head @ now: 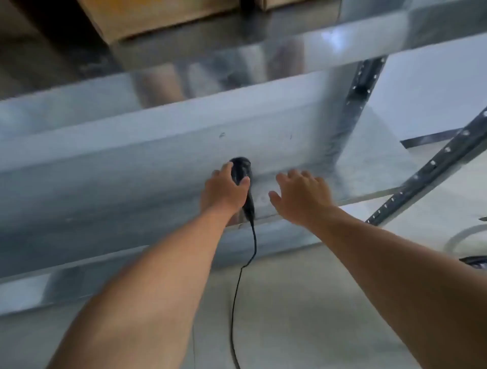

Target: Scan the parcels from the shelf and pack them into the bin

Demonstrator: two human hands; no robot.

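My left hand (pixel 224 192) grips a black handheld scanner (pixel 241 168) over the lower metal shelf (pixel 131 168); its black cable (pixel 241 276) hangs down toward the floor. My right hand (pixel 300 195) hovers just right of the scanner with fingers spread, holding nothing. A brown cardboard parcel (pixel 147 18) sits on the upper shelf at the top of the view, and the corner of a second one (pixel 284 3) shows beside it. No bin is in view. The picture is blurred by motion.
The galvanised shelf has a thick front beam (pixel 79 266) and dark perforated uprights (pixel 363 87) on the right, with a slanted brace (pixel 432 171). Pale floor (pixel 303 316) lies below. A dark object (pixel 474 260) peeks in at the right edge.
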